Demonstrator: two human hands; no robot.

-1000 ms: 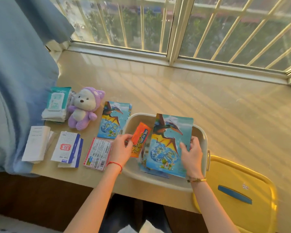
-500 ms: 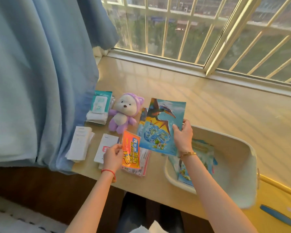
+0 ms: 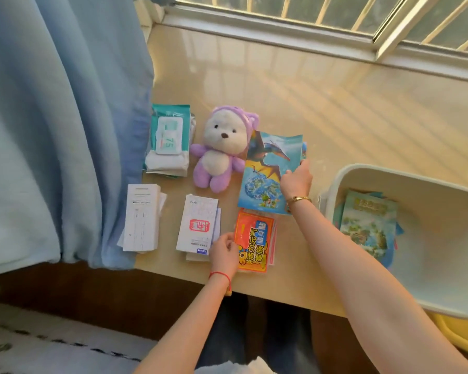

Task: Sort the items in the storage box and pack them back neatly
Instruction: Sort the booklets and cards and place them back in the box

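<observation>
Two hands worked on the table (image 3: 335, 109), which had lots of bare room by the window. The right hand (image 3: 296, 180) pinched the dinosaur card (image 3: 268, 168) by its right edge, beside the purple bear (image 3: 222, 149); its long side ran away from the person. The left hand (image 3: 223, 255) gripped the orange packet (image 3: 253, 242) near the table's front edge. The white box (image 3: 416, 184) sat at the right

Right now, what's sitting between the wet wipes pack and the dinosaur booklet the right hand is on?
In the head view, the purple plush bear sits between the wet wipes pack and the dinosaur booklet under the right hand.
</observation>
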